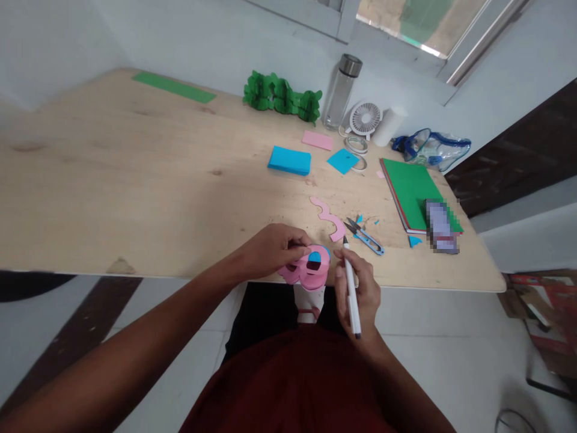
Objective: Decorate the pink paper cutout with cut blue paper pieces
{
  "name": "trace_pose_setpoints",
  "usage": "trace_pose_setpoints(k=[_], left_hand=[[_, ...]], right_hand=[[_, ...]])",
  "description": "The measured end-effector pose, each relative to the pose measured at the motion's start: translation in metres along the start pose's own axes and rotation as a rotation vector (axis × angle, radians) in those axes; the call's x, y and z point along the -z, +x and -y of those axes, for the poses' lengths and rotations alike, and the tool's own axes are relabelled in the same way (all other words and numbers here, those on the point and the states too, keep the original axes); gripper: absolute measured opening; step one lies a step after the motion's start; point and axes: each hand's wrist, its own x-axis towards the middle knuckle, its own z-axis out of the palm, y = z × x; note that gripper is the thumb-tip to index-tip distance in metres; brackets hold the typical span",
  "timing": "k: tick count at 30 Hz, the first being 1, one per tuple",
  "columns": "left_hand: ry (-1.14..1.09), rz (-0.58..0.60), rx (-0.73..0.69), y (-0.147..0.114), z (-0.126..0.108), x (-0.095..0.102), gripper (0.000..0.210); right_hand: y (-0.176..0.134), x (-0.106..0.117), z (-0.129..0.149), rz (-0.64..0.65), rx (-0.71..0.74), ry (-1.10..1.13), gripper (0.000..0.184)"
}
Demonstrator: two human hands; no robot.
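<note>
My left hand (286, 246) pinches a pink paper cutout (315, 278) with rounded lobes and holes, held at the table's front edge. Blue paper (314, 257) shows through one hole and along its upper right rim. In my right hand (363, 288) is a white pen (351, 294) with a dark tip pointing up and away from me. The pen is beside the cutout. Just beyond the hands lie a curvy pink paper strip (332, 221) and a pair of blue-handled thread snips (366, 236), with small blue scraps around the blades.
A blue paper stack (289, 161), a blue sheet (342, 161), a pink sheet (317, 140) and tape rolls (356, 145) lie farther back. Along the wall stand green folded paper (283, 95), a glass bottle (341, 93) and a small fan (365, 118). A phone (440, 225) overlaps a green book (410, 189) at right.
</note>
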Motion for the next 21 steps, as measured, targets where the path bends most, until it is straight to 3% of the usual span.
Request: trace_pose_setpoints(k=[6, 13, 21], left_hand=[[0.007, -0.026, -0.016, -0.0008, 0.0024, -0.0009, 0.018], [0.021, -0.039, -0.025, -0.0002, 0.0031, -0.0022, 0.017], [-0.004, -0.060, -0.018, -0.0004, 0.0040, -0.0041, 0.016]], right_hand=[[-0.0101, -0.0011, 0.0060, 0.005, 0.129, -0.030, 0.039], [-0.0106, -0.0014, 0.0055, -0.018, 0.120, -0.068, 0.037], [-0.0038, -0.0024, 0.0004, 0.041, -0.150, 0.110, 0.024]])
